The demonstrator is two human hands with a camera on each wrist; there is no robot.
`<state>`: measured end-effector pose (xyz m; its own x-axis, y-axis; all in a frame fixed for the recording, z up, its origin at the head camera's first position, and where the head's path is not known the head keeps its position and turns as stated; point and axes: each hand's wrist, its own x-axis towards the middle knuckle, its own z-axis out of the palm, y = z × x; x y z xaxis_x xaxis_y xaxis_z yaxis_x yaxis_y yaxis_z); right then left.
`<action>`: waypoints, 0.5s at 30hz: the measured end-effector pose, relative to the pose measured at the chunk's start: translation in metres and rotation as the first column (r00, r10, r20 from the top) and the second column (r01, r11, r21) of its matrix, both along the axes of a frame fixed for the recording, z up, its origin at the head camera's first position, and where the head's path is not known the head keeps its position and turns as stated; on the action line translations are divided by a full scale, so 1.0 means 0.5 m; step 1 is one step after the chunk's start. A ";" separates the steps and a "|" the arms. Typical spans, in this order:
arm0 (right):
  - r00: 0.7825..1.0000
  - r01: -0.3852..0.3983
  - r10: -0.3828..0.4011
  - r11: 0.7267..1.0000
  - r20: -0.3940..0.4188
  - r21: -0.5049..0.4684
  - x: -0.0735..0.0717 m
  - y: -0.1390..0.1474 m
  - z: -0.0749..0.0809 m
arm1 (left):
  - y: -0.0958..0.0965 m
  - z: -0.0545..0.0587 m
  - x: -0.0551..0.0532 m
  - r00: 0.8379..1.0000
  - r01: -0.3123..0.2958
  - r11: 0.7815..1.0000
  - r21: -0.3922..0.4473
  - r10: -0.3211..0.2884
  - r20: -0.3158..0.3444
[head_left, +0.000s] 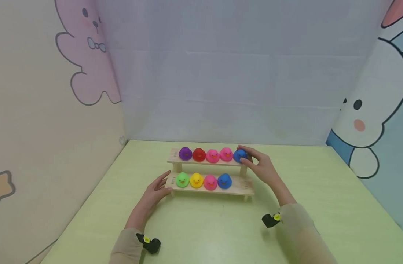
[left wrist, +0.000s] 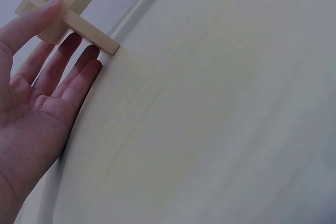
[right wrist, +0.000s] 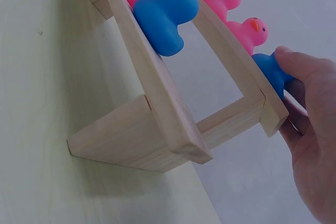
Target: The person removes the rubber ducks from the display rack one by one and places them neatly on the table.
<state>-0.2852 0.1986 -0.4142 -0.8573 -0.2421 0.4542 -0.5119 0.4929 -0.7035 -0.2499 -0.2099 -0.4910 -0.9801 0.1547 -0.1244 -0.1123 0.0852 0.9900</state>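
Observation:
A two-tier wooden rack (head_left: 204, 190) bears small rubber ducks. On its upper shelf sit a purple duck (head_left: 185, 153), a red duck (head_left: 199, 154), two pink ducks (head_left: 212, 156) and, at the right end, a blue duck (head_left: 239, 156). My right hand (head_left: 262, 167) pinches that blue duck, thumb in front and fingers behind it. The lower shelf carries a green duck (head_left: 182, 180), a yellow duck (head_left: 196, 180), a pink duck (head_left: 210, 182) and a second blue duck (right wrist: 165, 17). At the lower shelf's left end my left hand (head_left: 155, 190) grips the rack, its thumb (left wrist: 44, 17) against the wood.
The rack stands on a pale green table (head_left: 201, 231) near a whitish back wall (head_left: 221, 91). Bare wood (head_left: 242, 186) shows at the lower shelf's right end. A black wrist camera (head_left: 150, 244) sits on each sleeve. Cartoon figures decorate the side walls.

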 end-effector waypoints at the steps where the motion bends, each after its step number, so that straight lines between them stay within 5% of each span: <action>1: 1.000 -0.006 0.006 1.000 -0.002 0.000 -0.002 0.001 0.000 | -0.001 0.000 0.000 1.000 0.003 1.000 0.000 -0.003 -0.002; 10: 0.996 -0.061 0.049 0.986 -0.080 -0.153 -0.027 0.029 0.004 | -0.007 0.000 0.000 1.000 0.029 1.000 0.006 -0.029 0.012; 15: 0.997 -0.014 -0.001 0.982 -0.080 -0.189 -0.052 0.067 0.002 | -0.006 0.000 -0.003 0.999 0.030 1.000 0.008 -0.030 0.017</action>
